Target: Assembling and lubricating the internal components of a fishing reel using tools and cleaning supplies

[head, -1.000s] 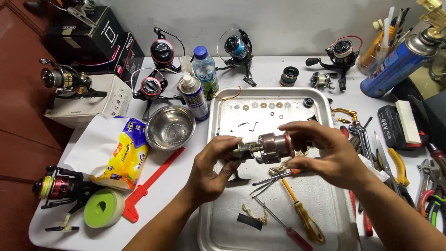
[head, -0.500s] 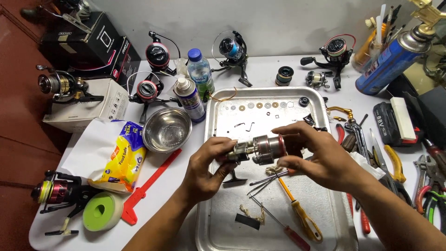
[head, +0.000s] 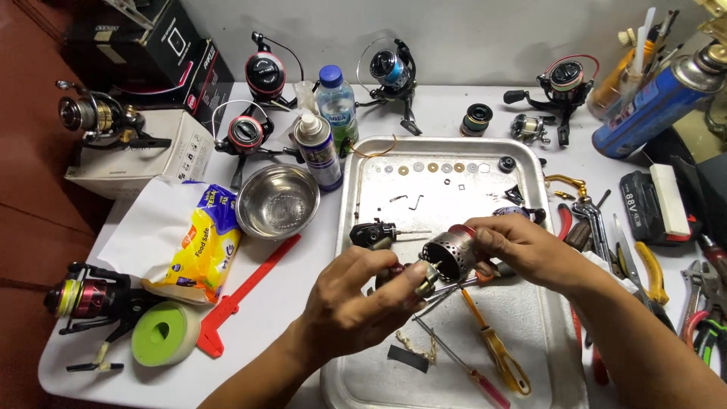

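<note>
Over a metal tray (head: 356, 197), my right hand (head: 526, 250) grips a perforated silver spool (head: 448, 254) with a red rim. My left hand (head: 356, 303) pinches a small brass-coloured part (head: 425, 279) right next to the spool's open end. A black reel body (head: 372, 233) with a thin shaft lies on the tray just behind my left hand. Small washers (head: 432, 167) sit in a row at the tray's far end. Screwdrivers (head: 492, 352) lie on the tray below my hands.
A steel bowl (head: 277, 201), spray can (head: 319, 151) and water bottle (head: 337, 106) stand left of the tray. Several fishing reels (head: 265, 76) line the back and left. Pliers and wrenches (head: 644, 265) crowd the right side; a blue gas canister (head: 651, 106) stands far right.
The spool has come off the reel body, which now lies on the tray. Both hands have dropped lower and closer to me, the left now holding a small part.
</note>
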